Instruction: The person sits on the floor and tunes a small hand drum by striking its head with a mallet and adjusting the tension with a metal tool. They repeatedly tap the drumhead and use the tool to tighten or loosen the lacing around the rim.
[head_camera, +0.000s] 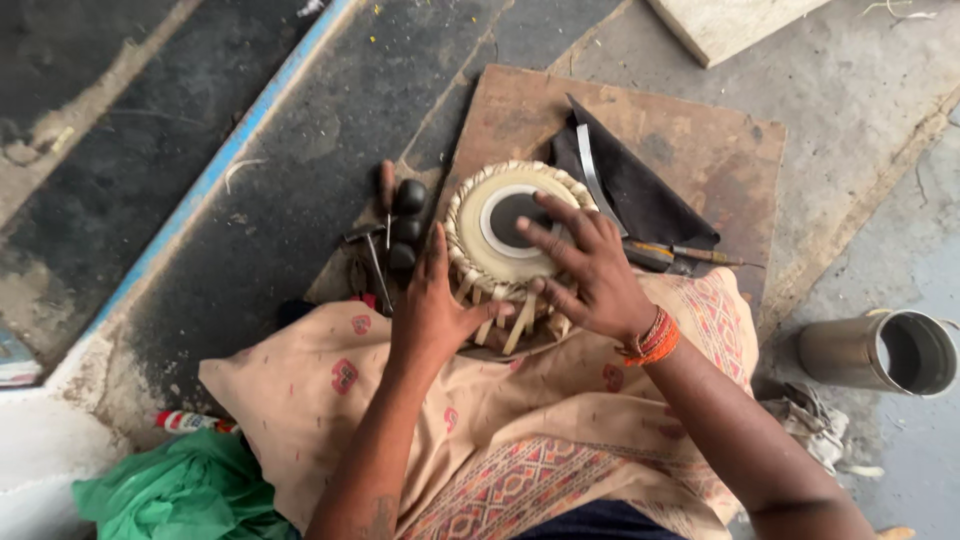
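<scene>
A small hand drum (497, 232) with a cream skin, a black centre spot and pale lacing straps down its side rests against my lap on a brown wooden board (700, 140). My left hand (432, 305) grips the drum's left side, thumb hooked toward the straps. My right hand (588, 272) lies flat over the drumhead's right edge, fingers spread across the black spot. Orange thread bands circle my right wrist.
A peach patterned cloth (500, 430) covers my lap. Dark round stones and a small hammer (385, 255) lie left of the drum. A black cloth with a metal strip (640, 190) and a tool lies right. A steel cup (885, 352) stands far right, a green bag (180, 495) lower left.
</scene>
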